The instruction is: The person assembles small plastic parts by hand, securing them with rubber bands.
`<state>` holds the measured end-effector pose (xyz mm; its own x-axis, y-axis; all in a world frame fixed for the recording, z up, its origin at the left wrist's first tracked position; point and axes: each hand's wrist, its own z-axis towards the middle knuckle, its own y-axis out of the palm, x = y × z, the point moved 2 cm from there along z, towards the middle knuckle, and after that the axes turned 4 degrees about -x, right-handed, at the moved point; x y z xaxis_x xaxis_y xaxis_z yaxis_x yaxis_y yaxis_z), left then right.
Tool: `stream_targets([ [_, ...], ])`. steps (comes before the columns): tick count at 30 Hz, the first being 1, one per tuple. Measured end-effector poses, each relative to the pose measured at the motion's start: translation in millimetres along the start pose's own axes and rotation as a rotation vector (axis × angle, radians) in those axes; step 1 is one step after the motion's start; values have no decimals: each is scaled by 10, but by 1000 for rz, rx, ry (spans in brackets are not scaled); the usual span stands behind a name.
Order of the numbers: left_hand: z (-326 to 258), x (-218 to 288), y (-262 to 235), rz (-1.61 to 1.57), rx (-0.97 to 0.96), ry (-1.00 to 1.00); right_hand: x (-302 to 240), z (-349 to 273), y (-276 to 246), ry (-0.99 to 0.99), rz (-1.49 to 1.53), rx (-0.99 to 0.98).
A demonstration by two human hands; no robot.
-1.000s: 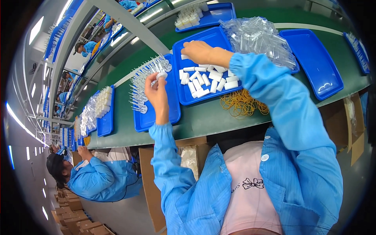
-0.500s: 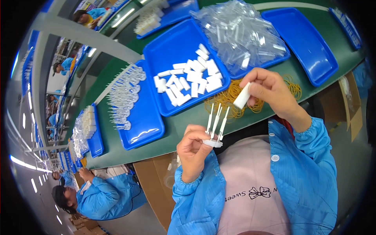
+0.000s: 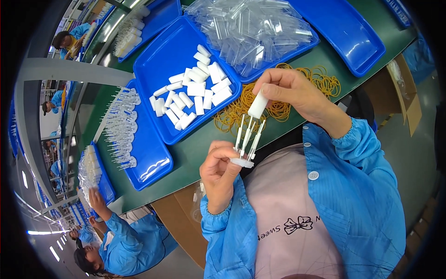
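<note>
My left hand (image 3: 219, 173) pinches the round translucent base of a small plastic part with three upright white prongs (image 3: 247, 138). Above it, my right hand (image 3: 283, 93) grips a white block (image 3: 258, 106) between thumb and fingers. The block's lower end is at the tip of the middle prong; whether they touch I cannot tell. More white blocks (image 3: 196, 89) lie loose in a blue tray (image 3: 160, 51) in front of me. Yellow rubber bands (image 3: 278, 109) are heaped on the green table just beyond my right hand.
Clear plastic sleeves (image 3: 255, 35) fill a tray farther back, with another blue tray (image 3: 355, 42) to its right. Pronged parts stand in rows (image 3: 121, 128) along a tray (image 3: 146, 160) at left. Beyond it a co-worker (image 3: 125, 242) sits at the table. A cardboard box (image 3: 402, 95) stands right.
My right hand has brought the white block over the prongs and turned it more upright. The head view has shifted, so the trays appear farther left. The co-worker's arm has reached toward a tray.
</note>
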<state>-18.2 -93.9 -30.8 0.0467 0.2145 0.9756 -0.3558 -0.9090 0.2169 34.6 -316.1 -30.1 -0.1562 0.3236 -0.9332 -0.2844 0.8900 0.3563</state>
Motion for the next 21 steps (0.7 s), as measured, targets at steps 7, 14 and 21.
stream_targets([
  [7,-12,11,-61,-44,-100,-55,-15,-49,47,87,-6,-122],
  [14,-58,40,-77,57,-46,19,-5,-73,61,92,-21,-168],
  [21,-63,-41,-121,11,-51,2,23,-94,101,98,-161,-205],
])
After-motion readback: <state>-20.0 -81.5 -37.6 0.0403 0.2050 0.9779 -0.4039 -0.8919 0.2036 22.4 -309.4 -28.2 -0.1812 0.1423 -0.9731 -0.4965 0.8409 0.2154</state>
